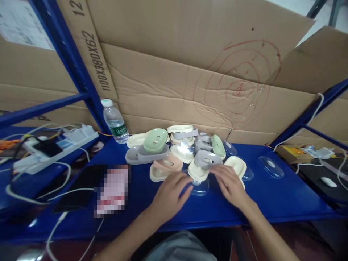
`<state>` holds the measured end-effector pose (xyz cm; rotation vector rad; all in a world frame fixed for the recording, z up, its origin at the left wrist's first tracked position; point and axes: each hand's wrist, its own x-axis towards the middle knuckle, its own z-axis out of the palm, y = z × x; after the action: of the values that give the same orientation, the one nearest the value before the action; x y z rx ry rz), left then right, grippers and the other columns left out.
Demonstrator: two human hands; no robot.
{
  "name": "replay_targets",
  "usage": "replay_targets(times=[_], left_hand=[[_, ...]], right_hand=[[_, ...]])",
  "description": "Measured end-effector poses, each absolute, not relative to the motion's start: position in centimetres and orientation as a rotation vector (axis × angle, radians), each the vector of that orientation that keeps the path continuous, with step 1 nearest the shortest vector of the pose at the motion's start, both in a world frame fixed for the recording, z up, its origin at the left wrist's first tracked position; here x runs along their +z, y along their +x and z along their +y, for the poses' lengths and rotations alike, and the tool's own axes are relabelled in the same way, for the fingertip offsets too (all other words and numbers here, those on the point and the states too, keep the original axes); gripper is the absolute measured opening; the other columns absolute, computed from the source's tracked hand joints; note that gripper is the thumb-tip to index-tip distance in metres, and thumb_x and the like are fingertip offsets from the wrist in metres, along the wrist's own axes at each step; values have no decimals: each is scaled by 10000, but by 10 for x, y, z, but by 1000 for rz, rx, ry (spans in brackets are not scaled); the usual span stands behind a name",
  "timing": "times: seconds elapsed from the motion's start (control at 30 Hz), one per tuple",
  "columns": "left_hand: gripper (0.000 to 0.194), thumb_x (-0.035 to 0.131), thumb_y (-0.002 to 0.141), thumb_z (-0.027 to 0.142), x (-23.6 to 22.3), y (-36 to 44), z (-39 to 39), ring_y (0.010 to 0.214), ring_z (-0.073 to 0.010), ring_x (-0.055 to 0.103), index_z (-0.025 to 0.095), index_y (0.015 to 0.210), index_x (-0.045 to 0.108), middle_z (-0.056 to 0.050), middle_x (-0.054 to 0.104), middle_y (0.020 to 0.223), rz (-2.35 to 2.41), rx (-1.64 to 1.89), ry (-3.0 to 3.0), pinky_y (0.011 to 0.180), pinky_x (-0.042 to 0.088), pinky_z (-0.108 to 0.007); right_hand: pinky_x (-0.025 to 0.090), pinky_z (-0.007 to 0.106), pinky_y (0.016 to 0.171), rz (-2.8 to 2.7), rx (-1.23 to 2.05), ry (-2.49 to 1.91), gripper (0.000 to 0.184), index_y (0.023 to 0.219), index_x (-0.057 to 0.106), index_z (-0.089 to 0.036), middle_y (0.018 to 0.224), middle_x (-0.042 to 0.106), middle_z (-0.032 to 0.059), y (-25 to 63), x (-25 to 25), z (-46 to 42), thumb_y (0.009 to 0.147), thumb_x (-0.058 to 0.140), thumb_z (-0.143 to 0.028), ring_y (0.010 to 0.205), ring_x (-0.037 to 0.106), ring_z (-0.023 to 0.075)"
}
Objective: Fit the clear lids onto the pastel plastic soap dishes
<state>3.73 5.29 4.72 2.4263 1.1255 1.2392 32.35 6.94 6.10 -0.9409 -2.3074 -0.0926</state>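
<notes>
A heap of oval plastic pieces that look like soap dishes lies before me, in cream, grey, green and pink. My left hand (172, 190) hovers at its near side, thumb apart from the fingers, holding nothing visible. It is nearest a pink dish (174, 164) and a small cream dish (197, 173). My right hand (230, 183) has its fingers stretched toward a grey dish (208, 158); I cannot tell if they touch it. A cream dish (236, 165) sits just behind that hand. Between the hands lies a clear lid (200, 188). A green dish (156, 140) rests on grey ones.
A water bottle (115, 122) stands at the back left against the cardboard (163, 87). A power strip (57, 150) with cables and a pixelated object (112, 190) are at left. Another clear lid (270, 166) lies at right, near a white mouse (328, 182).
</notes>
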Motion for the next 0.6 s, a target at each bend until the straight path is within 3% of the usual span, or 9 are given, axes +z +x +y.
replay_targets(times=[0.07,0.13,0.27,0.4,0.6], left_hand=[[395,623,1020,351,30,34,33,1281,-326,610,247,1400,632,-131,649,1422,1154,962,2747,1080,460,-506],[494,625,1020,390,18,29,19,1340,-333,563,237,1486,560,-140,603,1489,1188,818,2885,1131,399,-535],[373,574,1044,323,10,19,3,1158,-269,620,240,1405,610,-90,688,1263,1280,850,2868,1098,381,-489],[318,579,1012,215,5,11,-8,1057,-257,613,232,1323,640,-85,654,1168,1336,973,2798,1015,413,-460],[136,560,997,126,-3,8,-12,1044,-260,602,207,1037,662,-96,636,1115,1508,1260,2609,994,425,-461]], right_hand=[[505,472,1088,-2317,-52,-998,430,1430,603,-264,1355,713,79,321,45,41,1042,498,-111,1311,618,253],[514,474,1094,-2323,-44,-1057,423,1445,598,-262,1396,693,80,313,31,19,1050,511,-138,1339,604,258],[484,511,1142,-2356,-95,-1159,450,1515,543,-273,1553,570,91,297,18,3,1073,510,-198,1429,528,277],[496,506,1121,-2339,-129,-1234,466,1552,500,-270,1605,508,105,292,15,14,1086,515,-295,1437,508,298],[547,432,961,-2330,-145,-1281,389,1453,589,-251,1311,706,108,277,15,32,1074,550,-329,1154,659,274]])
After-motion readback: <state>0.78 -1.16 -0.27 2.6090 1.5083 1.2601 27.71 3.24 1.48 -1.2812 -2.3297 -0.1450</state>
